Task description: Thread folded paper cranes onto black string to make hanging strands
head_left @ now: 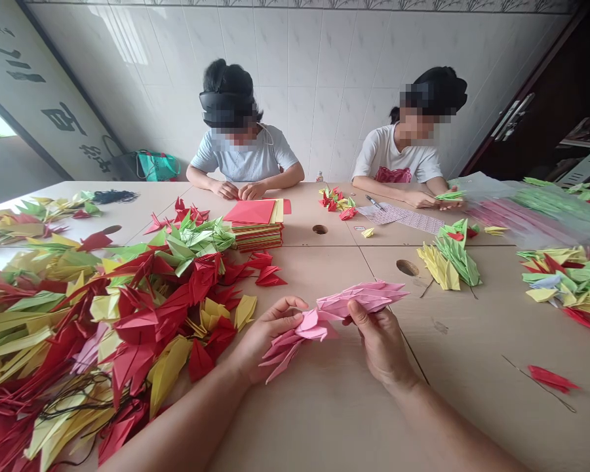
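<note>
Pink folded paper makes up two held bundles above the front middle of the desk (299, 419). Pieces per bundle: not countable, owing to overlap.

Right-hand pink bundle (381, 295): narrow, layered and pointed. The long axis runs nearly level across the view, rising slightly to the right; the outer tips point right. The right hand (381, 341) grips it, thumb pressed on the near face, fingers behind.

Left-hand pink bundle (286, 346): long axis diagonal, with tips pointing to the lower left. The left hand (263, 337) pinches its upper part between thumb and fingers. The inner ends of both bundles meet between the hands; whether they are joined cannot be told.

Surrounding items:
- One large heap of red, yellow and green folded-paper pieces (147, 308), left side, beside the left forearm; quantity not countable.
- One stack of square red and yellow paper sheets (257, 229), beyond the left hand, red sheet uppermost.
- One green folded-paper bundle (457, 255) touching one yellow folded-paper bundle (436, 265), beyond the right hand.
- One single red folded-paper piece (553, 378) at right, its long axis slanting down to the right, just beside one thin dark strand (521, 371).
- One pen (375, 202), lying near a printed sheet (413, 218).
- Two seated co-workers (243, 154) at the far edge, both with their hands at the desk.
</note>
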Action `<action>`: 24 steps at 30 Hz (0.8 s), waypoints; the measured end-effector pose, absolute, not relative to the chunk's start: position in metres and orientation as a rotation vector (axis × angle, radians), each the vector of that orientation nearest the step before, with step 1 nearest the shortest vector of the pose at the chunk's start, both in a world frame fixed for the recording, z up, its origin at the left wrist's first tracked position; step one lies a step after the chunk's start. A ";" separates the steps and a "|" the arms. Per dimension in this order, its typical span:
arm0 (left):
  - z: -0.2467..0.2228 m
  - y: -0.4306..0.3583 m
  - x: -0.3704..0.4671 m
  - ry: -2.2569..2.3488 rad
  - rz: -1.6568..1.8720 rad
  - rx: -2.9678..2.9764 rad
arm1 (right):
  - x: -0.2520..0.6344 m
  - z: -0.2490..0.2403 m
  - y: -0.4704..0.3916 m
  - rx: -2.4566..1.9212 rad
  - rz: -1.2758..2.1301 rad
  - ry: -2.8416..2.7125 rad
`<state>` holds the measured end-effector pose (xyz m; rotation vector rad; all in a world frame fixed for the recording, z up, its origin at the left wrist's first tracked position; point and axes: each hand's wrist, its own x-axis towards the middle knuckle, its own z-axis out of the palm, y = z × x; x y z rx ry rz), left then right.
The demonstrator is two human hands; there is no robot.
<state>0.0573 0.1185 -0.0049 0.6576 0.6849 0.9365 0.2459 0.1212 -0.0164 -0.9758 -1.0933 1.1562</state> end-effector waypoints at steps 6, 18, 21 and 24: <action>-0.008 0.122 0.051 0.611 0.817 0.535 | 0.249 -0.014 0.119 -0.879 1.268 -1.108; 0.003 0.123 0.055 0.552 0.841 0.392 | 0.251 -0.003 0.117 -0.724 1.418 -1.265; 0.003 0.122 0.055 0.624 0.775 0.391 | 0.252 0.000 0.116 -0.727 1.470 -1.391; 0.003 0.120 0.055 0.650 0.735 0.423 | 0.252 0.000 0.115 -0.758 1.524 -1.359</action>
